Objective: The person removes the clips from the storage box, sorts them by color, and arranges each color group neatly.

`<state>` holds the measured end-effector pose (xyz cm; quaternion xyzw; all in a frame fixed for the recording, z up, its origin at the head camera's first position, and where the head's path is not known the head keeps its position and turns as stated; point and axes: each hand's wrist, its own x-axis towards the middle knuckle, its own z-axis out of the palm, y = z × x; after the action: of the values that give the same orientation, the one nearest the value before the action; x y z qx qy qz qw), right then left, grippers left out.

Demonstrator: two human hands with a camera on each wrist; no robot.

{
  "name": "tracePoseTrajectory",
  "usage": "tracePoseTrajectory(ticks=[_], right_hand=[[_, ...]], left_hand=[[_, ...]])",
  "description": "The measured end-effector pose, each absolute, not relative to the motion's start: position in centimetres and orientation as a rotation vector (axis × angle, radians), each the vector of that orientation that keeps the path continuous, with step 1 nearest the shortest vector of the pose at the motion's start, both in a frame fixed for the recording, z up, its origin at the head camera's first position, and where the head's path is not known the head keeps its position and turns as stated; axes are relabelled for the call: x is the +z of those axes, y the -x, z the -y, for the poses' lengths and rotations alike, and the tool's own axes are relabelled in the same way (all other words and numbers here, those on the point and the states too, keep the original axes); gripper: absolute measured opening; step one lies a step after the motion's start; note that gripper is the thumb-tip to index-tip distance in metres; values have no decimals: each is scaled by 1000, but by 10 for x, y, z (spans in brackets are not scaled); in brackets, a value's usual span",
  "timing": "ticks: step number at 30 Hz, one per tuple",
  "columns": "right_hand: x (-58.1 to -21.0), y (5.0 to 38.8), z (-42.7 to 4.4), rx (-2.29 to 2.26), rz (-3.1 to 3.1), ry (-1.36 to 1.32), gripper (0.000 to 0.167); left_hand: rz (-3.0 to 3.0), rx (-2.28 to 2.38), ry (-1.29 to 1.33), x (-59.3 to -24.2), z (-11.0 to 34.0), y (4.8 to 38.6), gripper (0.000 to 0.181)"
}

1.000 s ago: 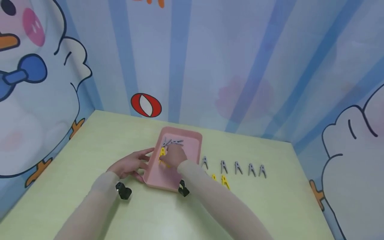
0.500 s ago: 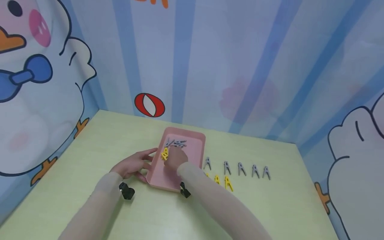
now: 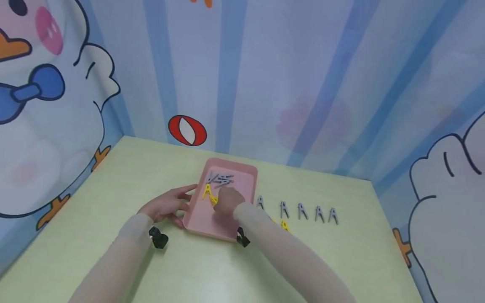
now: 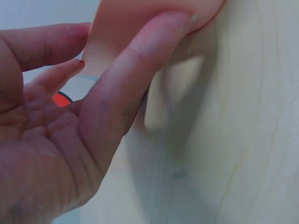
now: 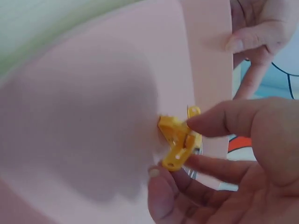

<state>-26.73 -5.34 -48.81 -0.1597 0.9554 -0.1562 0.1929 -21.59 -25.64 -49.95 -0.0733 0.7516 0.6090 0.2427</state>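
Observation:
Inside the pink tray [image 3: 204,225], my right hand [image 3: 228,201] pinches a yellow clip [image 3: 214,199] at its fingertips; the right wrist view shows that yellow clip [image 5: 176,144] between the thumb and fingers [image 5: 161,193], low over the tray floor. Another yellow clip [image 3: 206,190] lies just left of it, and several grey clips [image 3: 223,179] lie in the tray's far part. My left hand [image 3: 164,206] rests with spread, nearly straight fingers against the tray's left outer wall. In the left wrist view, the thumb [image 4: 145,46] touches that pink wall [image 4: 126,23].
Right of the tray, several grey clips [image 3: 302,211] stand in a row on the pale table [image 3: 197,273]. Nearer, yellow clips [image 3: 285,226] are partly hidden by the right sleeve [image 3: 284,252]. A patterned blue-striped backdrop [image 3: 261,84] rises behind the table.
My right hand has moved slightly nearer and to the right within the tray, and the yellow clip at its fingertips has come apart from the other one. The left hand stays at the tray wall.

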Motion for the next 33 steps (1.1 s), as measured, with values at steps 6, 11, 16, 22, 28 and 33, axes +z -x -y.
tracePoseTrajectory(ticks=[6,11,16,22,28,33], right_hand=[[-489,272,46,-441,-2566,490,62],[-479,265,39,-445,-2509,426,52],[-469,261,31,-459,-2475,386,24],[-455,249,24,-427,-2391,478,41],[-448,244,11,-506,-2360,576,48],[-441,249,-10,-598,-2408,605,40]], left_hand=[[-2047,1672,192,-503,256,213,83],[-2052,1674,202,-506,254,212,82],[-2081,1650,187,-503,256,215,82],[-2093,1628,196,-503,256,216,82],[-2086,1629,179,-502,254,215,83],[-2093,1620,161,-498,256,215,83]])
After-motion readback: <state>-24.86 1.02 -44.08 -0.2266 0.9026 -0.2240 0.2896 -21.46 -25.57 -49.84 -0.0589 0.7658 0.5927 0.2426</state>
